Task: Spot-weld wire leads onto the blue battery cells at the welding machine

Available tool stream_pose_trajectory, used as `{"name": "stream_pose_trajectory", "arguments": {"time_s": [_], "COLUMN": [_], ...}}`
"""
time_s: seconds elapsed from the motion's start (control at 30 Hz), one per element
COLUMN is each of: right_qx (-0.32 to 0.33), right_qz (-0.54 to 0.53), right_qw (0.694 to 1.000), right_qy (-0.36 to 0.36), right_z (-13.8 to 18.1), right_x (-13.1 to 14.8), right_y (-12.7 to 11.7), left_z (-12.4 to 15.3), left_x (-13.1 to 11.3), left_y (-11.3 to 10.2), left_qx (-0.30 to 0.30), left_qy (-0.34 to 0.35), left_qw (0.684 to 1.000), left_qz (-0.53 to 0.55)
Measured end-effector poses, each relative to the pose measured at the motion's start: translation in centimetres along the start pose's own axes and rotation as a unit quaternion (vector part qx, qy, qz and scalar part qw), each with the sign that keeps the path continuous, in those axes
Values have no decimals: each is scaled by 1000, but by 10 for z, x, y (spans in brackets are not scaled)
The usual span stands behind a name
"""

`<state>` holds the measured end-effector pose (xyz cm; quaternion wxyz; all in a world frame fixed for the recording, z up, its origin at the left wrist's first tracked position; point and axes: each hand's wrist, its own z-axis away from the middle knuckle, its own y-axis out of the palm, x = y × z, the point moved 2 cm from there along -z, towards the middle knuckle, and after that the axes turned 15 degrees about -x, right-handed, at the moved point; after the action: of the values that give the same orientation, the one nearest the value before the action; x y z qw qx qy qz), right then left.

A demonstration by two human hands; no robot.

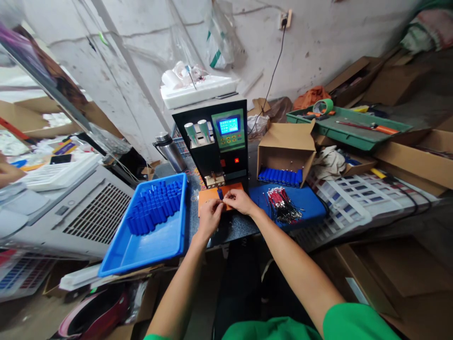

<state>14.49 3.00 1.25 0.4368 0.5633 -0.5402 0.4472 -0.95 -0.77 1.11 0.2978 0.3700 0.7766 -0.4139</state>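
A blue cylindrical battery cell (220, 194) lies on the orange platform (206, 195) of a black spot-welding machine (200, 163), just below its metal electrode tips (214, 180). My left hand (210, 216) is closed in a pinch at the near end of the cell. From the other side, my right hand (239, 201) comes in with thumb and forefinger pressed together beside that same end. Whatever is between the right fingertips is too small to make out. The machine's blue display (230, 125) is lit.
On the left, a blue tray (148, 250) holds many blue cells. Red and black wire leads (283, 205) are piled on a blue pad (314, 202) at right, before a cardboard box (286, 134) with more cells. A steel flask (171, 152) stands behind the tray. Someone's arm (10, 171) shows far left.
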Motion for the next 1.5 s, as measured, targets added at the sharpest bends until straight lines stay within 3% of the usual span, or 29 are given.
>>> {"name": "stream_pose_trajectory", "arguments": {"time_s": [0.1, 0.3, 0.5, 0.8, 1.07, 1.3, 1.5], "right_qx": [-3, -53, -87, -100, -107, -113, -125], "right_qz": [0, -60, -161, -180, -172, -150, -134], "right_qw": [1000, 995, 975, 966, 966, 971, 973], "right_qy": [-2, 55, 130, 158, 161, 150, 142], "right_z": [0, -2, -3, -5, -7, -9, -9], "right_x": [2, 3, 3, 8, 8, 4, 4], "right_y": [-1, -8, -11, -12, -9, -7, -6], "left_z": [1, 11, 4, 7, -5, -24, -31], "left_x": [-3, -10, -7, -10, -6, -5, 1], "left_y": [-2, -11, -1, 2, -3, 3, 9], "left_qx": [5, -63, 41, 23, -75, -17, 20], "left_qy": [6, 80, 128, 56, -48, -16, -56], "left_qw": [1000, 994, 987, 998, 996, 1000, 998], "left_qz": [-1, -34, -88, -7, 13, -4, 32]}}
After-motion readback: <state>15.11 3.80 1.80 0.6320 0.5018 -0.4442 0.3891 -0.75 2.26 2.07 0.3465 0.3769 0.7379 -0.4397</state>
